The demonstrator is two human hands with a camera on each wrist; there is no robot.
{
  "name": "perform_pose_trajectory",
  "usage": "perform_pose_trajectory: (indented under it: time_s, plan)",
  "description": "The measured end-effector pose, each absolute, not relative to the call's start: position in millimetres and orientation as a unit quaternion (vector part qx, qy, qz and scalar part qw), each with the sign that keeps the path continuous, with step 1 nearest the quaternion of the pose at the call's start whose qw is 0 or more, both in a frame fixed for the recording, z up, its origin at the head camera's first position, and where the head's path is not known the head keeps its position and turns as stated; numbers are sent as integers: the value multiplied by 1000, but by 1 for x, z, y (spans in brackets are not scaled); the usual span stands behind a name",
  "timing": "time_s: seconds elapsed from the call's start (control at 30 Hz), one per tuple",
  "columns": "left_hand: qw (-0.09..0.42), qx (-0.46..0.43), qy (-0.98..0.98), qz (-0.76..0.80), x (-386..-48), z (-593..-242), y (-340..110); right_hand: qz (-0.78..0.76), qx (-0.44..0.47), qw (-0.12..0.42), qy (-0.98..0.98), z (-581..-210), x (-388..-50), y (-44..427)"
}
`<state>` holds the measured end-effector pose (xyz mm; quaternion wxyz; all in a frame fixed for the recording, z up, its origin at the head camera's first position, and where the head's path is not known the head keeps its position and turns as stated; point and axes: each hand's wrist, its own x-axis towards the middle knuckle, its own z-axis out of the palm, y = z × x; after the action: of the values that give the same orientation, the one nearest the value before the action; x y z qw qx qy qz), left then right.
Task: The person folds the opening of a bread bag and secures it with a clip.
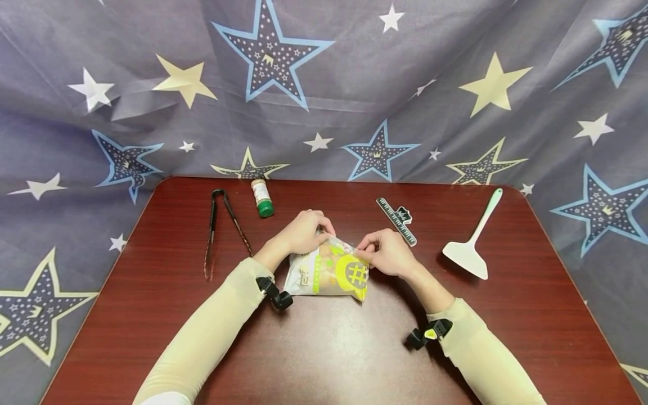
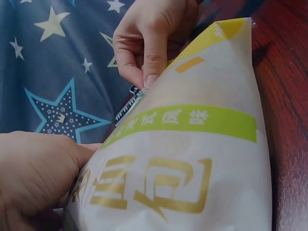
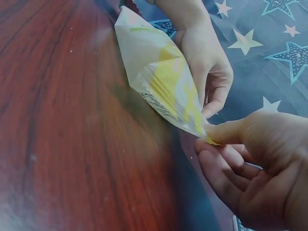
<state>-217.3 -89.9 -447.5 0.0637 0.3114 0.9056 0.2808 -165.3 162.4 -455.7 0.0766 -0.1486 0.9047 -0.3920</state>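
Centrally, 2 hands (image 1: 304,232) (image 1: 388,253), pinched bag (image 1: 328,273) edge, broad tabletop (image 1: 324,360) nearer

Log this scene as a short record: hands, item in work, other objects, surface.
left_hand: left hand, pinching the far edge of the bag
right_hand: right hand, pinching the same edge near its right end
item: printed bag, white, yellow and green
bag_opening: cannot tell if torn or sealed
left_side: tongs, arms spread; green-capped bottle
right_side: long clip, just beyond the right hand; white turner, pale green handle, farther right
surface: reddish-brown table
backdrop: star-patterned cloth
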Motion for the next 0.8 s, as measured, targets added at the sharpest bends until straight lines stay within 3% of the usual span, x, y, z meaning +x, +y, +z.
perform_pose_trajectory:
  time_s: [0.53, 0.8]
  plan:
    - [55, 306, 903, 298, -219, -450, -96, -383, -180, 57, 904, -453, -177, 169]
    - [48, 304, 905, 294, -218, -452, -95, -340, -50, -14, 939, -423, -203, 197]
